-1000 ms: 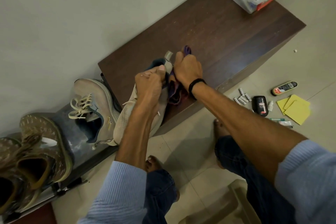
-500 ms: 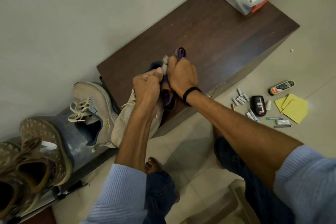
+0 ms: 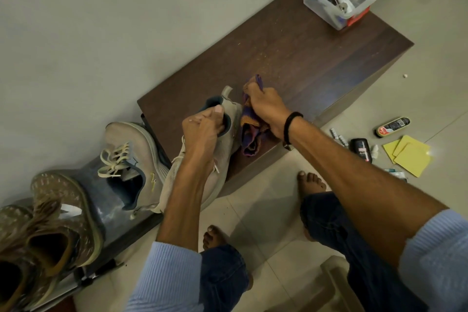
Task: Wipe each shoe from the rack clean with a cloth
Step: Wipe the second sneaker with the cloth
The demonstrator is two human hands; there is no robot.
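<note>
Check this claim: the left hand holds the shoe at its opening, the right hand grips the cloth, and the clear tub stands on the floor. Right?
Not quite. The head view shows the tub on the brown cabinet, not the floor. The rest holds: the left hand holds the shoe at its opening and the right hand grips the cloth.

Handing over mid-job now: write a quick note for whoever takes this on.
Left hand grips the beige shoe at its collar, over the cabinet edge.
Right hand holds the cloth against that shoe's heel side.
Its mate and the brown shoes sit on the rack.
Done: cannot tell which shoes are wiped.
Left: finish this shoe, then the others as needed.
</note>
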